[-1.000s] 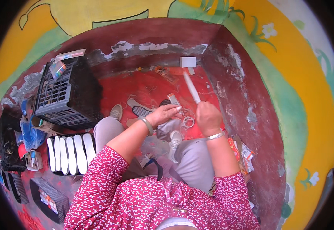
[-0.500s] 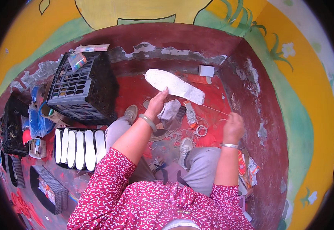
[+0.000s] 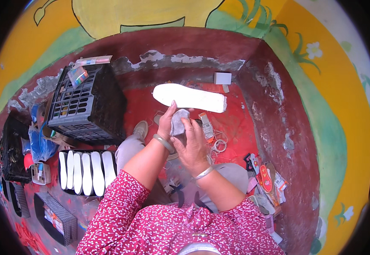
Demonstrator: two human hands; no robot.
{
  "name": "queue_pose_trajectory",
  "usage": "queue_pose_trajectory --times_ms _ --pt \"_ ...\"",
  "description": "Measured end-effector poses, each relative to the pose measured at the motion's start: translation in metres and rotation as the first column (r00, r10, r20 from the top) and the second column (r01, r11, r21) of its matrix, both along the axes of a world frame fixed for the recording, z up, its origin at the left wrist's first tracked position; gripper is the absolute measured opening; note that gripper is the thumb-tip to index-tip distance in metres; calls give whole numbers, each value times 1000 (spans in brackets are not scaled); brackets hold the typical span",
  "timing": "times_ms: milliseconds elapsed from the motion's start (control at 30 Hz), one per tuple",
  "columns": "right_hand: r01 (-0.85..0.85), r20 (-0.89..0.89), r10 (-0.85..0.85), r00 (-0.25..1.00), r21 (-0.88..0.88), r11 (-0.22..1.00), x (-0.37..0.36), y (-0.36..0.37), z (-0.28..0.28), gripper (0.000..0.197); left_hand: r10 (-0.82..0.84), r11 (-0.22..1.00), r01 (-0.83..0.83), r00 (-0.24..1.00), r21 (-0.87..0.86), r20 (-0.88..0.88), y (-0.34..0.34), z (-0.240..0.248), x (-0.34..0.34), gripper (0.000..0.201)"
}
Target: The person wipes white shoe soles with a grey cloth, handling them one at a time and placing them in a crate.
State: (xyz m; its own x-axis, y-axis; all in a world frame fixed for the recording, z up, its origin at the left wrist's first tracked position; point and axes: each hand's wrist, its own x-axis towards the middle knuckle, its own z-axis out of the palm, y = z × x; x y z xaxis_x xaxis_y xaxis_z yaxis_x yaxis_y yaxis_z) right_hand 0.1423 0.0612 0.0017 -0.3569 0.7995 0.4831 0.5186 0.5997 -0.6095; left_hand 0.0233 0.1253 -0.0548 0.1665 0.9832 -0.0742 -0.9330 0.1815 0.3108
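Observation:
A white shoe insole (image 3: 189,97) lies crosswise beyond my hands, its rounded end to the left and its squarer end to the right. My left hand (image 3: 166,122) is closed on its near edge, the thumb pressed on the white face and the other fingers mostly hidden. Just beneath the insole, beside the left palm, is a folded piece of grey cloth (image 3: 177,122). My right hand (image 3: 192,145) has come up to that cloth, its thumb and fingers around the cloth's near right side. Whether a needle or thread is between those fingers is too small to tell.
A black plastic crate (image 3: 87,102) stands at the far left. Several white insoles (image 3: 87,172) stand in a dark box left of my knee. A white cord coil (image 3: 219,145) lies on the red floor covering. At right, colourful insoles (image 3: 266,178) are piled against the wall; a small white box (image 3: 222,78) sits at the back.
My right hand has moved left from the far end of a taut thread to the grey cloth by my left hand. The insole has turned more level, and the thread no longer shows.

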Motion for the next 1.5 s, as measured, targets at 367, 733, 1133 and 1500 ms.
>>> queue_pose_trajectory --times_ms 367,733,1133,1500 --pt "-334 -747 -277 605 -553 764 55 35 -18 24 271 961 -238 907 138 -322 4 13 -5 30" --pt "-269 -693 -74 717 -373 888 71 54 -15 27 -34 998 52 905 29 -425 -13 14 26 28" --pt "73 -4 -75 997 260 963 39 44 -21 40 -269 934 343 862 104 -430 -27 20 23 43" --pt "335 -274 -314 909 34 941 67 67 -16 20 -376 653 757 342 16 -861 -39 28 22 51"
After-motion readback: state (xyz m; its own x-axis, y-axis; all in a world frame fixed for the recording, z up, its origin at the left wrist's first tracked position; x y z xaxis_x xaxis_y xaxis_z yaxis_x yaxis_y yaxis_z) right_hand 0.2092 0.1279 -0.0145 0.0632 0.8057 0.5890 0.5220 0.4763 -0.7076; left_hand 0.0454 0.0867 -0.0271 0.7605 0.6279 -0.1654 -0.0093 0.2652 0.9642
